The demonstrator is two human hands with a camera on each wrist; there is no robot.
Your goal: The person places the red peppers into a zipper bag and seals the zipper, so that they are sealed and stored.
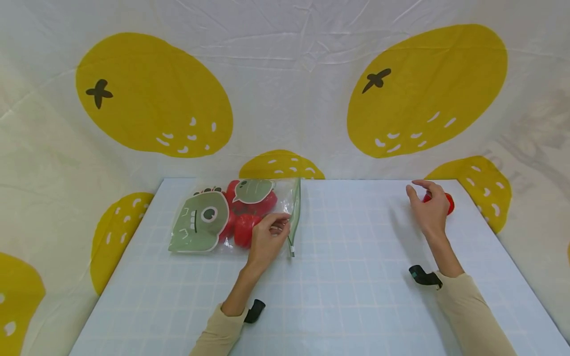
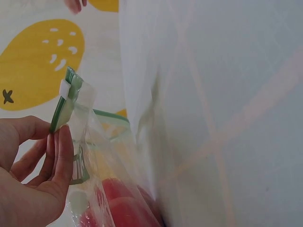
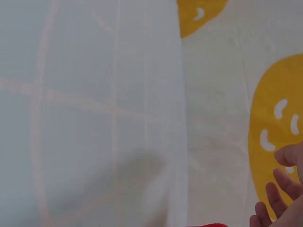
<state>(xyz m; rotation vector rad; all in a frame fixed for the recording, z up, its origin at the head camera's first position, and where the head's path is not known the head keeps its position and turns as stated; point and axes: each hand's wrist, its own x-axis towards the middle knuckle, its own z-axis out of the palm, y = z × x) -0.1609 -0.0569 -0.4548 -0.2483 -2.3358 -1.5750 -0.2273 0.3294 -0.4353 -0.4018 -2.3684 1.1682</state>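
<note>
A clear zip bag [image 1: 209, 222] printed with green dinosaur heads lies at the far left of the pale blue gridded table [image 1: 347, 277], with several red pieces [image 1: 244, 228] inside. My left hand [image 1: 278, 226] pinches the bag's open edge beside the green zip strip [image 1: 295, 217]. The left wrist view shows my fingers [image 2: 60, 153] against the raised plastic, the zip strip [image 2: 66, 101] above them and the red pieces [image 2: 118, 203] below. My right hand [image 1: 423, 194] arches over a loose red piece [image 1: 447, 201] at the far right. Its fingers [image 3: 279, 198] look spread, and a red sliver [image 3: 208, 225] sits apart from them.
A white cloth with big yellow lemon prints [image 1: 151, 94] hangs behind and drapes around the table. The red piece lies close to the table's far right corner [image 1: 458, 182]. Black wrist straps [image 1: 425, 277] show on both beige sleeves.
</note>
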